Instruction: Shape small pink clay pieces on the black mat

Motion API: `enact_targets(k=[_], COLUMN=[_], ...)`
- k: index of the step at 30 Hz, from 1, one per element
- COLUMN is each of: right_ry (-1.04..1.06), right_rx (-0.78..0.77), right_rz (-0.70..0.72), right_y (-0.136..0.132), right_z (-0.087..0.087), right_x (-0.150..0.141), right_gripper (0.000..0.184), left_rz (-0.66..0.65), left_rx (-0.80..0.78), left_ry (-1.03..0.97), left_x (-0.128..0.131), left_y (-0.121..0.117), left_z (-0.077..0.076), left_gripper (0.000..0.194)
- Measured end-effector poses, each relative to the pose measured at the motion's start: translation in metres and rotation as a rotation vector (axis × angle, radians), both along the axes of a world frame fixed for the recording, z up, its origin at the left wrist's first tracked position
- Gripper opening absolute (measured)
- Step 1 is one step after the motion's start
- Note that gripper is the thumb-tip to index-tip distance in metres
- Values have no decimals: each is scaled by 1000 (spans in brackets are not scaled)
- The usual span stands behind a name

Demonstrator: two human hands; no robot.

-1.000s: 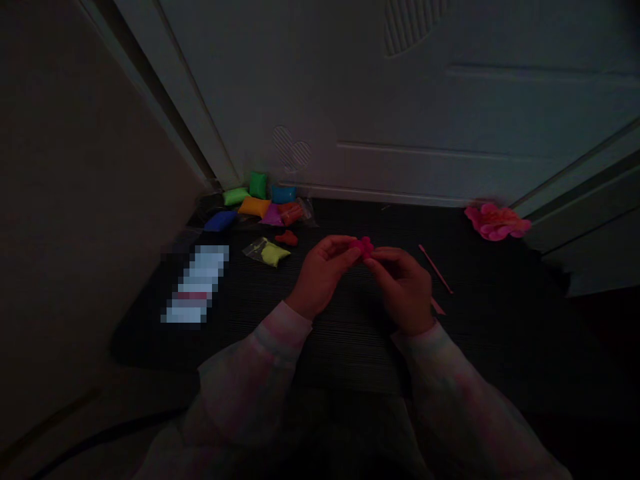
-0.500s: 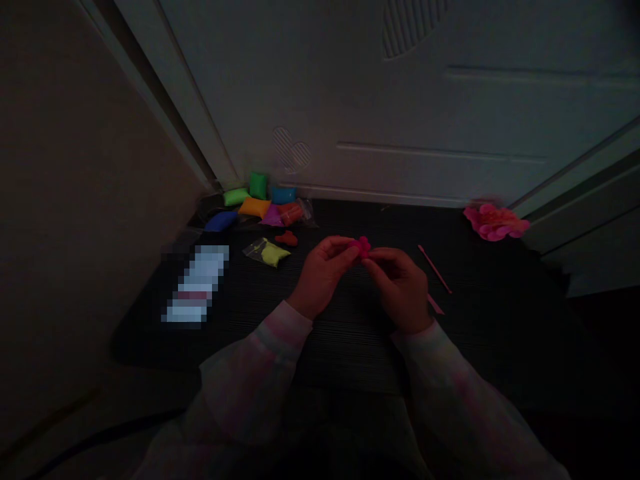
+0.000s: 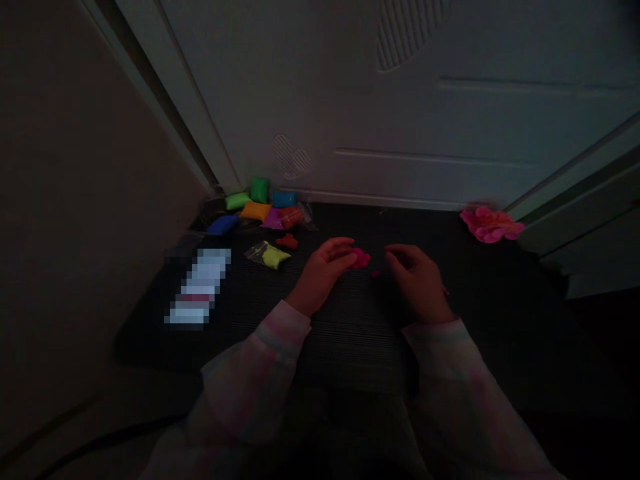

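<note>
The scene is very dim. My left hand [image 3: 323,273] pinches a small lump of bright pink clay [image 3: 359,257] at its fingertips, just above a dark mat [image 3: 350,333]. My right hand [image 3: 417,283] hovers a short way to the right, fingers curled, apart from the lump. A tiny pink crumb [image 3: 375,273] shows between the two hands. Whether the right fingers hold anything is hidden by the dark.
Several coloured clay packets [image 3: 257,207] lie at the mat's far left corner, with a yellow packet [image 3: 270,255] and a red clay piece [image 3: 287,241] nearer. A pink clay flower [image 3: 490,225] sits at the far right. A white door [image 3: 400,100] stands behind the mat.
My right hand has drawn away to the right from the pink lump, which stays in my left fingers. A small pink crumb now shows between the hands. The view tilted slightly.
</note>
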State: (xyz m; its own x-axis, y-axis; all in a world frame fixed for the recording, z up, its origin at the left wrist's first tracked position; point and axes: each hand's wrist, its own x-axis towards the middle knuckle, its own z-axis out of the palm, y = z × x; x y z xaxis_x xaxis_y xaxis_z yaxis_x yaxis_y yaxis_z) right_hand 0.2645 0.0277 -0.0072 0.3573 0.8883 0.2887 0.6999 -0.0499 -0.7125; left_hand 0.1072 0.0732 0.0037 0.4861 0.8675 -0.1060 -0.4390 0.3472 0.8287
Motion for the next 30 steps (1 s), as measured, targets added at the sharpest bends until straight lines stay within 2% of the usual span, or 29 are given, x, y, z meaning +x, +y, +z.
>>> enact_targets(k=[3, 7, 12, 16, 18, 21, 23, 27, 30], right_ry=[-191, -261, -151, 222, 346, 393, 418, 445, 415], right_rx=[-216, -295, -233, -93, -75, -70, -47, -18, 4], right_rz=[157, 211, 229, 253, 292, 333, 309, 191, 110], right_y=[-1, -1, -1, -3, -4, -3, -3, -1, 1], right_z=[-4, -6, 0, 3, 3, 2, 2, 5, 7], right_x=[2, 0, -2, -5, -5, -6, -5, -4, -4], right_gripper=[19, 11, 14, 20, 17, 15, 16, 15, 17], left_rz=[-3, -22, -41, -46, -38, -35, -45, -109, -158], left_rx=[2, -5, 5, 84, 111, 128, 159, 328, 562], left_ry=[8, 23, 55, 186, 233, 267, 311, 475, 686], left_x=[-1, -3, -4, -2, -2, -3, -2, 2, 6], left_y=[1, 2, 5, 7, 7, 7, 6, 2, -1], left_z=[0, 2, -5, -13, -14, -12, -11, -14, -19], left_gripper=[16, 13, 17, 22, 24, 23, 21, 22, 24])
